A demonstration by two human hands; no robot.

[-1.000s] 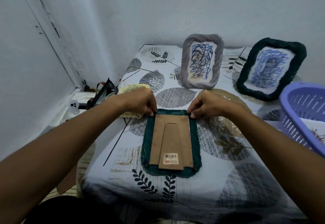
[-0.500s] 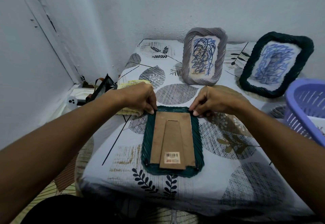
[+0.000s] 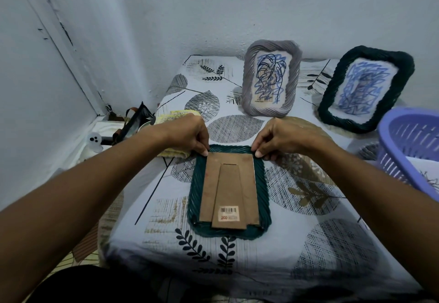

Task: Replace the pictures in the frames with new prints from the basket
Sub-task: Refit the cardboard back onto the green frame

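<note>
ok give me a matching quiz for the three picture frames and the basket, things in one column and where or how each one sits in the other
Things:
1. grey frame
2. dark green frame by the basket
3. teal frame
4. purple basket

Places or states:
A. face down, cardboard back up, between both hands
B. at the table's right edge
C. standing, leaf drawing under blue scribble
D. propped up at far right, blue scribble

Pairs: 1-C, 2-D, 3-A, 4-B

surface: leaf-print sheet [image 3: 297, 250] | on it: green frame [image 3: 262, 184] face-down, grey frame [image 3: 248, 84], dark frame [image 3: 332, 103], purple basket [image 3: 389, 141], yellow cloth [image 3: 173, 115]
</note>
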